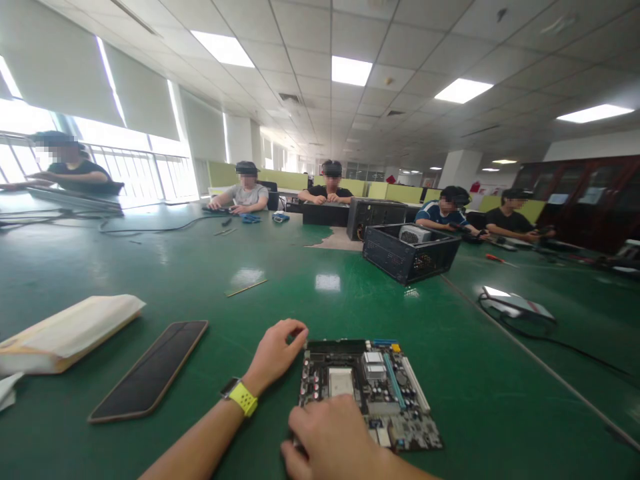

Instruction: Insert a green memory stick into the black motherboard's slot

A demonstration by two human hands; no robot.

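A motherboard (385,417) lies flat on the green table in front of me, with a pale square processor socket, heatsinks and several slots. At its far left corner, my left hand (277,347) has its fingers curled and closed against the edge; a watch with a yellow-green strap (243,399) is on that wrist. My right hand (333,433) reaches over the near left part of the board, fingers bent around the left edge. It covers that corner, and its fingertips are partly hidden.
To the left lie a smartphone (153,370) and a paper-covered block (70,333). A thin stick (247,288) lies ahead. An open computer case (395,257) stands farther off, with a cabled device (517,307) at right. Several people sit around the table.
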